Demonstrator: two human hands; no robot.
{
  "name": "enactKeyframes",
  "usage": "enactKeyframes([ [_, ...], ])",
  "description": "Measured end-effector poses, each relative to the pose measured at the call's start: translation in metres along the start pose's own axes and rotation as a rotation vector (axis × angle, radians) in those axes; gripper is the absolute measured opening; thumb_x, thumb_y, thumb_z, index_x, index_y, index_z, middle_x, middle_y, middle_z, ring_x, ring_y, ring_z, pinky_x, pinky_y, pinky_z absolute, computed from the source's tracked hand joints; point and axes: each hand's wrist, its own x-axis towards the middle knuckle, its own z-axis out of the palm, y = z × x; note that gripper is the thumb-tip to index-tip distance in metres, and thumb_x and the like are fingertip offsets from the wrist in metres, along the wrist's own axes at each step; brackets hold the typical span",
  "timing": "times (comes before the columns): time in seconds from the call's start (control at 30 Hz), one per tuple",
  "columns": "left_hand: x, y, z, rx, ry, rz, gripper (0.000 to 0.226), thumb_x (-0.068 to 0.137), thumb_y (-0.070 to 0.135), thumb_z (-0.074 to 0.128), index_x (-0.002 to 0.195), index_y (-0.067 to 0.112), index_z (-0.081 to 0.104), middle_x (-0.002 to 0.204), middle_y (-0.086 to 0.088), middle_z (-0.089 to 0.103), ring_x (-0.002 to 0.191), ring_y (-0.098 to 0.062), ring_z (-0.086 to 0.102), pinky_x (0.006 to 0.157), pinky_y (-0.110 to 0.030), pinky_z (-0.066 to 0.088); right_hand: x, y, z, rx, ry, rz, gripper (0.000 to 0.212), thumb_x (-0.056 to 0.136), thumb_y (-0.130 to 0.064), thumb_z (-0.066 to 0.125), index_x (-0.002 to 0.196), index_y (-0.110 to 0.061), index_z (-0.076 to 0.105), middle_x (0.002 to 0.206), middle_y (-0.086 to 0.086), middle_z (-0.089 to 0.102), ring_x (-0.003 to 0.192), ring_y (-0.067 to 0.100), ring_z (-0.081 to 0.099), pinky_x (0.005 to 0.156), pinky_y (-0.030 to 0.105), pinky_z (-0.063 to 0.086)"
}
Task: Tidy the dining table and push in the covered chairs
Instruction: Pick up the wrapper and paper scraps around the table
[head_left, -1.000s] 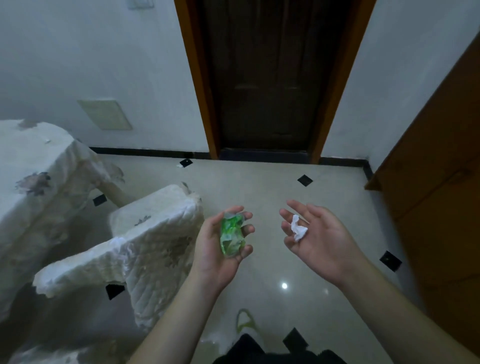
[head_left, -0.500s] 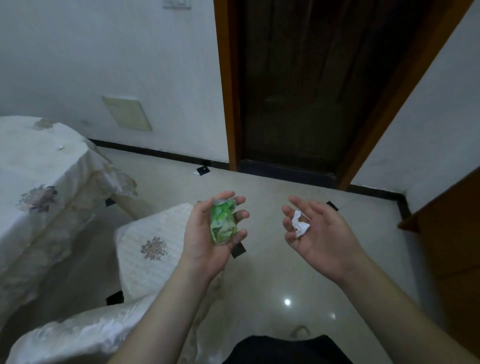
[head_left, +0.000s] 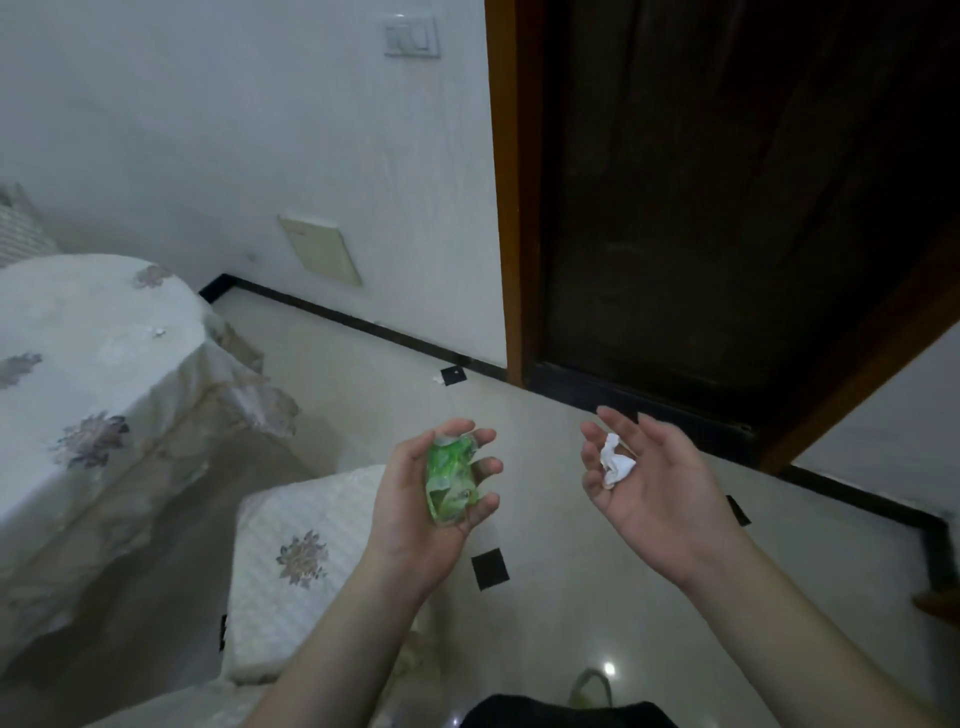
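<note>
While both palms face up over pale floor (head_left: 571, 597), dining table (head_left: 78, 364) fills 9 o'clock, cloth-draped, its rounded end toward the wall. Covered chair (head_left: 306, 561) at 7 o'clock, apart from the table edge, shadowed gap between; open floor runs toward the door (head_left: 727, 208) at 1 o'clock. Left hand (head_left: 415, 514) curls around green wrapper (head_left: 449, 480), long axis 12-to-6. Right hand (head_left: 654, 488) spread, fingers relaxed, white paper scrap (head_left: 615, 460) lying on them.
</note>
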Motion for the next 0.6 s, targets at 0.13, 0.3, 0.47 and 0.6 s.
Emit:
enactKeyframes([
  [0.13, 0.03, 0.001, 0.022, -0.017, 0.029, 0.014, 0.027, 0.088, 0.031, 0.046, 0.096, 0.014, 0.065, 0.101, -0.01, 0.066, 0.075, -0.02, 0.062, 0.053, -0.028, 0.049, 0.039, -0.029, 0.014, -0.019, -0.041, 0.063, 0.03, 0.091, -0.031, 0.052, 0.109, -0.013, 0.068, 0.104, 0.009, 0.069, 0.084, 0.018, 0.063, 0.063, 0.025, 0.045],
  [0.3, 0.072, 0.021, 0.021, -0.031, 0.026, 0.05, 0.026, 0.085, 0.032, 0.046, 0.095, 0.016, 0.065, 0.101, -0.008, 0.065, 0.076, -0.019, 0.061, 0.054, -0.028, 0.05, 0.091, -0.03, 0.041, -0.064, -0.135, 0.174, 0.03, 0.091, -0.029, 0.051, 0.108, -0.011, 0.067, 0.099, 0.009, 0.068, 0.078, 0.017, 0.063, 0.059, 0.024, 0.042],
  [0.47, 0.129, 0.052, -0.003, -0.136, 0.06, 0.1, 0.026, 0.086, 0.031, 0.048, 0.096, 0.015, 0.066, 0.105, -0.009, 0.064, 0.077, -0.021, 0.06, 0.058, -0.029, 0.05, 0.159, -0.031, 0.087, -0.157, -0.166, 0.204, 0.029, 0.09, -0.028, 0.052, 0.107, -0.01, 0.067, 0.098, 0.009, 0.068, 0.076, 0.016, 0.063, 0.057, 0.024, 0.043],
  [0.6, 0.179, 0.084, -0.027, -0.183, 0.11, 0.13, 0.026, 0.085, 0.032, 0.047, 0.093, 0.016, 0.066, 0.101, -0.008, 0.066, 0.073, -0.019, 0.061, 0.053, -0.027, 0.049, 0.218, -0.031, 0.125, -0.22, -0.153, 0.211, 0.034, 0.082, -0.027, 0.059, 0.108, -0.008, 0.068, 0.101, 0.01, 0.066, 0.074, 0.016, 0.063, 0.054, 0.023, 0.042],
])
